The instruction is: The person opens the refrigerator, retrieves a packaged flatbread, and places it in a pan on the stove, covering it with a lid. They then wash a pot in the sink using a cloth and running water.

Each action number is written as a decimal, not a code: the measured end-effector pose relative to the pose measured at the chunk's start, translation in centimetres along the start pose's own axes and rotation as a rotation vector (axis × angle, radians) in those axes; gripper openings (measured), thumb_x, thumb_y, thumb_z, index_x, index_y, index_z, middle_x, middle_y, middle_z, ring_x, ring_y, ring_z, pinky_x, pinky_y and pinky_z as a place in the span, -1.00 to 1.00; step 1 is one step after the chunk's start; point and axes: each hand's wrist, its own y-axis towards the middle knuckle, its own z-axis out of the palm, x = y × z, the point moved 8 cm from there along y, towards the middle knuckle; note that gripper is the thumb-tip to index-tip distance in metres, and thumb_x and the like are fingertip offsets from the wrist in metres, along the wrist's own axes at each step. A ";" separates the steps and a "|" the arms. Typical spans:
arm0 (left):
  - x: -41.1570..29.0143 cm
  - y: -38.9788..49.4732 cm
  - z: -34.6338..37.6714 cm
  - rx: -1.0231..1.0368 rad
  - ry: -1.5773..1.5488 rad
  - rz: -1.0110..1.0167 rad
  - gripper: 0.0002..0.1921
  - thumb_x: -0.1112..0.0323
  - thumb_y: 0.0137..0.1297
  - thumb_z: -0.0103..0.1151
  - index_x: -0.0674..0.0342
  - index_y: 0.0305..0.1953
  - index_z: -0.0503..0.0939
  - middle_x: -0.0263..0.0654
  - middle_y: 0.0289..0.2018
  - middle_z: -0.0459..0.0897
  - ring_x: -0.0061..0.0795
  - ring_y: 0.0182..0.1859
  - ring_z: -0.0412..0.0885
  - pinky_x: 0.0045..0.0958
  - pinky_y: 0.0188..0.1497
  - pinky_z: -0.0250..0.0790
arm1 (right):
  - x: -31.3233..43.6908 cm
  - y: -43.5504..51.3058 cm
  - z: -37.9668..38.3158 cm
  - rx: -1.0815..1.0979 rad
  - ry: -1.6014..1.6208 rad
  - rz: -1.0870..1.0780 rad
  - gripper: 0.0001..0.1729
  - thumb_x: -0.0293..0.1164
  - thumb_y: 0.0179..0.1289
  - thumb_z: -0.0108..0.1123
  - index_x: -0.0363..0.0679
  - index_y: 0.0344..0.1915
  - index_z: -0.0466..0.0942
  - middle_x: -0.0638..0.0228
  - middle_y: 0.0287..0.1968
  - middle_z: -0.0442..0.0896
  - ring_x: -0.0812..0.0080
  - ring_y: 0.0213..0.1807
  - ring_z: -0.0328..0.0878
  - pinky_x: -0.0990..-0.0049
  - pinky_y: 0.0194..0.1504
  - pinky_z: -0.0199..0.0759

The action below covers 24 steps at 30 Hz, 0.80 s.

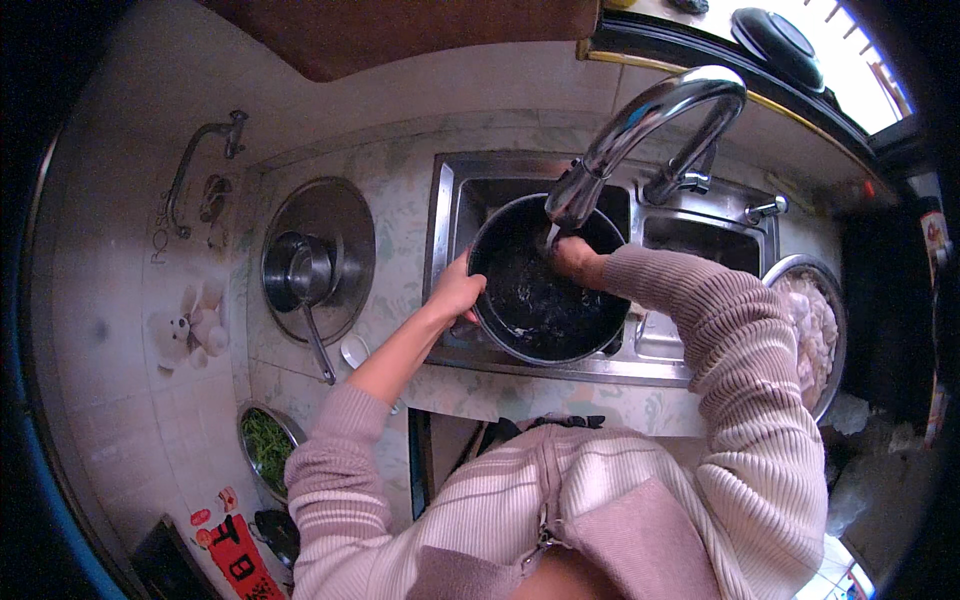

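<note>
My left hand [451,291] grips the left rim of a deep, dark round pot [551,361]. The pot sits at the left bowl of a double stainless steel sink [645,370], with rippling water visible inside it. Down in the pot is my right hand [576,262], below the spout of a chrome gooseneck faucet [646,105]. Its fingers are blurred and partly hidden, so whether they hold something cannot be made out.
Left of the sink, a metal saucepan [289,274] rests in a large round metal basin [356,225]. A white spoon [355,350] lies nearby. A bowl of green vegetables [268,444] stands lower left. To the right is a metal bowl [834,390] of pale, raw-looking food [814,337].
</note>
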 end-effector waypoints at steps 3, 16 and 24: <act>-0.3 0.4 0.1 -0.036 -0.205 0.080 -0.44 0.56 -0.09 -0.17 0.23 0.09 0.24 -0.24 -0.51 0.47 -0.50 -0.73 0.42 -0.53 -0.87 0.26 | 1.7 -2.6 5.1 0.391 -0.375 -0.202 -0.75 -0.41 0.05 -0.02 -0.16 -0.26 0.54 0.24 -0.23 0.54 0.24 -0.22 0.48 0.40 -0.22 0.40; 4.5 -0.5 0.5 -0.219 -0.271 -0.110 -0.57 0.54 -0.11 -0.11 0.27 -0.07 0.36 -0.21 -0.43 0.49 -0.42 -0.62 0.48 -0.51 -0.84 0.34 | 8.5 3.8 -3.3 0.053 -0.467 -0.124 -0.45 -0.07 -0.03 0.13 -0.08 -0.04 0.39 0.26 -0.02 0.37 0.30 -0.04 0.32 0.36 -0.23 0.26; 4.4 0.1 1.6 -0.265 -0.313 -0.087 -0.57 0.54 -0.15 -0.09 0.27 -0.10 0.39 -0.17 -0.47 0.52 -0.36 -0.67 0.50 -0.48 -0.83 0.36 | 5.0 -0.8 1.0 0.424 -0.301 0.070 -0.71 -0.29 0.02 0.05 -0.19 -0.30 0.56 0.14 -0.19 0.53 0.20 -0.15 0.48 0.19 -0.36 0.42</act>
